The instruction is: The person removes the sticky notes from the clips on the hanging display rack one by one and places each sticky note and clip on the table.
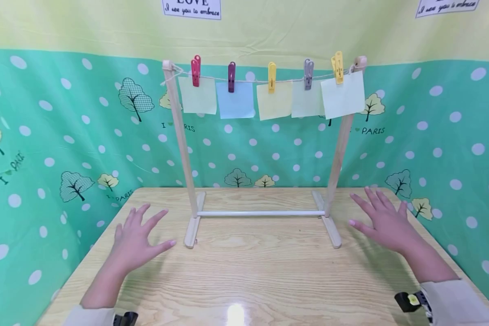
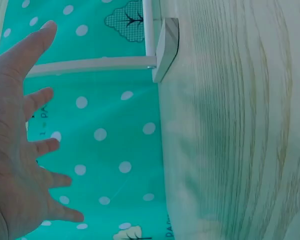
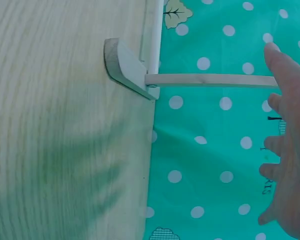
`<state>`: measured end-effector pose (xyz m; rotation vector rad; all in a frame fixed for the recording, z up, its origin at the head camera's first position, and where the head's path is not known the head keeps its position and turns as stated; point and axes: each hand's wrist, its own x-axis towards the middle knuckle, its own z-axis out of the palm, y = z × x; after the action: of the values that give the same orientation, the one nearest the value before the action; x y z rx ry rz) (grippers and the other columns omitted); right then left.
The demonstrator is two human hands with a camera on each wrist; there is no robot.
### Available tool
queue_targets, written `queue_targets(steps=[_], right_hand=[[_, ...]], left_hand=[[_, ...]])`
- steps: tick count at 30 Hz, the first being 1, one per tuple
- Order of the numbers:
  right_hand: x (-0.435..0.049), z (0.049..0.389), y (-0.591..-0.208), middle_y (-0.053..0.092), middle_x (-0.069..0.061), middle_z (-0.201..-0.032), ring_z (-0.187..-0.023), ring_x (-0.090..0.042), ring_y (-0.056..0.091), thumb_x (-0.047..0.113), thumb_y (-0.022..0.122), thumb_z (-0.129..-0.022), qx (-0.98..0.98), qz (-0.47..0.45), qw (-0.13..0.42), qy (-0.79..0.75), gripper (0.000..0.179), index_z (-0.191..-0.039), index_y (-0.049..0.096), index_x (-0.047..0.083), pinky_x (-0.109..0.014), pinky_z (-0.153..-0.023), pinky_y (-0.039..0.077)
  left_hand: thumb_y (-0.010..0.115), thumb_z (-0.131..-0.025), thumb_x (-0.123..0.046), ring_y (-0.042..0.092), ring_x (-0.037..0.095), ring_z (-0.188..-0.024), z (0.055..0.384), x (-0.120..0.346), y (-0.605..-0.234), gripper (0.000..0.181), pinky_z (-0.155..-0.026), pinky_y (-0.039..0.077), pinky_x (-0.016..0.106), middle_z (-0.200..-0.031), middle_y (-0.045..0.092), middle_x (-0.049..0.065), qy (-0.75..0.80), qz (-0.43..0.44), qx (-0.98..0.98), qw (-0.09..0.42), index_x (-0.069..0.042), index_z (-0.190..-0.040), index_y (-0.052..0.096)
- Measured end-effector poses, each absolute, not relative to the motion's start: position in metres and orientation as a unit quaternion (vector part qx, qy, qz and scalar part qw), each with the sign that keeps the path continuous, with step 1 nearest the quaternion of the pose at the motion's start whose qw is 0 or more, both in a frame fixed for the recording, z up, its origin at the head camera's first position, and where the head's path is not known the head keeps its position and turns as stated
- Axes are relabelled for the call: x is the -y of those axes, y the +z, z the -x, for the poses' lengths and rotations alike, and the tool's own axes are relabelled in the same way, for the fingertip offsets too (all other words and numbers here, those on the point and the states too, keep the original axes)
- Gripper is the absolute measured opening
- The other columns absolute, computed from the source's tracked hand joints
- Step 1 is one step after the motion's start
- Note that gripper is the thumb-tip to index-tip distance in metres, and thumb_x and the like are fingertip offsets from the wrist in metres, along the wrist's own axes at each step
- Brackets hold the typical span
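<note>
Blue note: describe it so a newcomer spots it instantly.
On the table stands a wooden rack with a string across its top. Five notes hang there; the blue note is second from the left, held by the purple peg, the only one plainly blue.

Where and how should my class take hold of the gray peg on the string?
Pinch the upper ends of the gray peg, probably best from above: it stands upright, its handles rise clear over the string, and its lower end overlaps the paper.

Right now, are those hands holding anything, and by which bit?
Nothing is held: the left hand and right hand are empty, either side of the stand.
</note>
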<state>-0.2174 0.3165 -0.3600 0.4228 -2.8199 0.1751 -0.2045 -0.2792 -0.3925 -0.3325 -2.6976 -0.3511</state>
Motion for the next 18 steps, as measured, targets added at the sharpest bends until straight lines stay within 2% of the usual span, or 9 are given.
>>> queue_targets(steps=[5, 8, 12, 18], right_hand=[[-0.315, 0.215, -0.352, 0.005, -0.014, -0.147, -0.132, -0.037, -0.001, 0.052, 0.053, -0.082, 0.972, -0.159, 0.155, 0.076, 0.075, -0.142, 0.018, 0.025, -0.065, -0.087, -0.021], [-0.315, 0.215, -0.347, 0.009, -0.016, -0.146, -0.131, -0.039, 0.005, 0.051, 0.056, -0.080, 0.969, -0.168, 0.163, 0.083, 0.077, -0.142, 0.020, 0.024, -0.069, -0.089, -0.015], [-0.315, 0.214, -0.339, 0.012, -0.019, -0.145, -0.129, -0.043, 0.008, 0.051, 0.058, -0.079, 0.967, -0.173, 0.158, 0.097, 0.079, -0.142, 0.018, 0.025, -0.068, -0.090, -0.014], [-0.314, 0.213, -0.328, 0.012, -0.018, -0.145, -0.129, -0.044, 0.011, 0.049, 0.062, -0.078, 0.963, -0.184, 0.156, 0.116, 0.082, -0.142, 0.017, 0.025, -0.064, -0.093, -0.015]], left_hand=[[0.063, -0.063, -0.067, 0.019, 0.050, -0.122, 0.205, 0.274, -0.390, 0.082, -0.080, 0.017, 0.075, -0.136, 0.027, 0.018, -0.139, 0.134, 0.959, 0.208, -0.029, -0.132, 0.040], [0.065, -0.062, -0.065, 0.027, 0.046, -0.118, 0.206, 0.270, -0.389, 0.082, -0.081, 0.022, 0.070, -0.134, 0.029, 0.018, -0.149, 0.145, 0.954, 0.215, -0.028, -0.131, 0.042], [0.066, -0.061, -0.064, 0.035, 0.042, -0.112, 0.206, 0.264, -0.386, 0.080, -0.077, 0.028, 0.065, -0.131, 0.032, 0.017, -0.169, 0.155, 0.949, 0.217, -0.028, -0.129, 0.044], [0.069, -0.062, -0.060, 0.038, 0.036, -0.110, 0.210, 0.256, -0.384, 0.077, -0.074, 0.035, 0.062, -0.129, 0.034, 0.011, -0.215, 0.158, 0.943, 0.198, -0.031, -0.129, 0.043]])
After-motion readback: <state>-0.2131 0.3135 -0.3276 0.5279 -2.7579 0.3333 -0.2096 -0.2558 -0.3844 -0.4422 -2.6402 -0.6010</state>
